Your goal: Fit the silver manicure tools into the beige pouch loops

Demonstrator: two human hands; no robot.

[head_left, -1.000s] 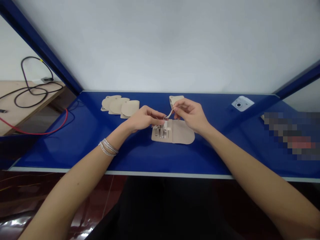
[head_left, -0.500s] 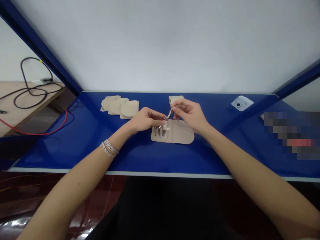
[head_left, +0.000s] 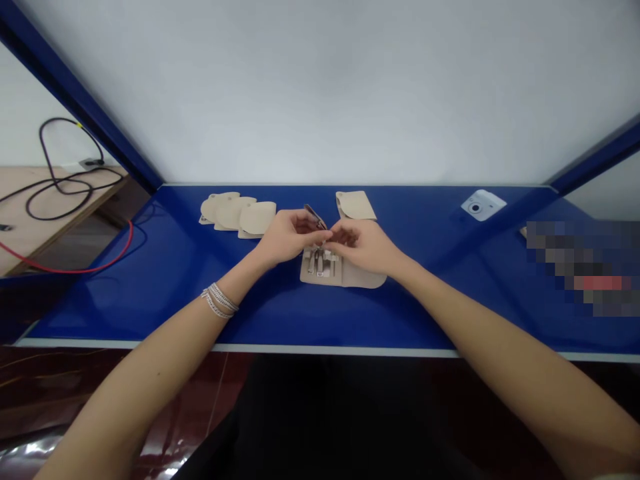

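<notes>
Well, the left hand (head_left: 289,235) and the right hand (head_left: 364,247) are meeting just above an open beige case (head_left: 366,278), which is lying flat on the blue desk (head_left: 150,313). The left fingers (head_left: 313,233) are pinching a small dark metal tool (head_left: 315,216) that is sticking up and tilting away from them, just above the far edge of the case. The right fingers (head_left: 344,233) are drawn together beside it, touching the left fingertips; I cannot tell whether they are gripping the tool too. Inside the case, at least three metal implements (head_left: 318,263) are lying side by side under the hands. Four beige pouches are lying beyond the case: three overlapping in a row (head_left: 238,215) off to its far left, and a single pouch (head_left: 355,205) just past its far edge. The case is sitting well apart from the white front edge (head_left: 300,347) of the desk, with blue surface spreading to both its sides. A small white device (head_left: 483,205) is resting far to the right of the case, and silver bracelets (head_left: 220,301) are circling the left wrist.
</notes>
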